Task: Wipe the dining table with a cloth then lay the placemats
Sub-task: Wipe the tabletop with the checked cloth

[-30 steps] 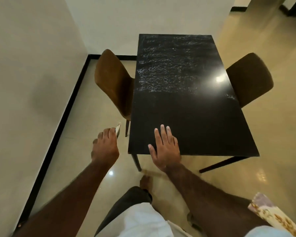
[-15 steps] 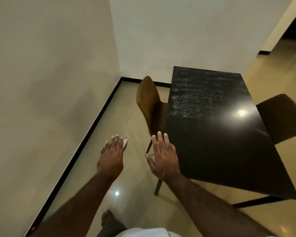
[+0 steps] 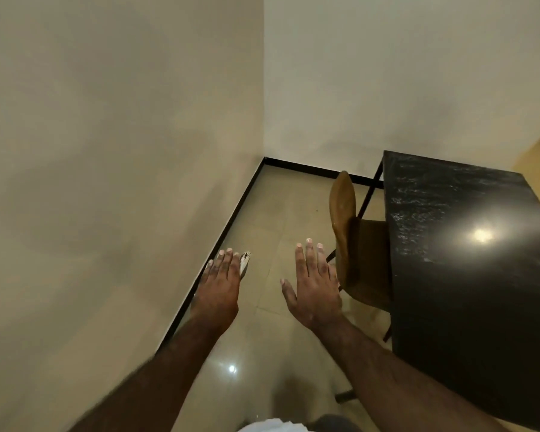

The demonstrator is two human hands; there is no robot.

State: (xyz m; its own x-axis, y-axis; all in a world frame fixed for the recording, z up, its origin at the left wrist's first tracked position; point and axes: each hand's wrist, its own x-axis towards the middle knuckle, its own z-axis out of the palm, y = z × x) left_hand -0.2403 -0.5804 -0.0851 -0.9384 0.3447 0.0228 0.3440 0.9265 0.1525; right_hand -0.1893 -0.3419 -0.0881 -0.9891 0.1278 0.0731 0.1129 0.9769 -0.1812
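Facing a corner where two plain walls (image 3: 122, 151) meet, the head view takes in a glossy tiled floor (image 3: 272, 213) edged with black skirting (image 3: 231, 219). The dark tabletop (image 3: 449, 291), the surface the task concerns, lies at the right margin, well to the right of both hands. It carries a lamp glare (image 3: 480, 235) and pale streaks on its far half; whether these are pattern or residue cannot be told. A brown chair (image 3: 343, 219) is tucked against its left long side. The right hand (image 3: 317, 286) hovers over the floor just beside the chair back, fingers straight and spread, holding nothing. The left hand (image 3: 219, 288) is held out nearer the wall with its fingers extended. A pale, dark-flecked scrap (image 3: 244, 262) juts past its index finger, apparently pinned from below by a hidden thumb; what the scrap is cannot be told. No placemats are in view. The step in hand is judged to be a move round the table's left side, with the wiping not yet confirmed as complete. It would be done well by squaring the body to the tabletop, drawing the chair clear of the edge and laying the cloth flat. Overlapping strokes from the far end toward the near one would suit, with the free right hand steadying the edge.
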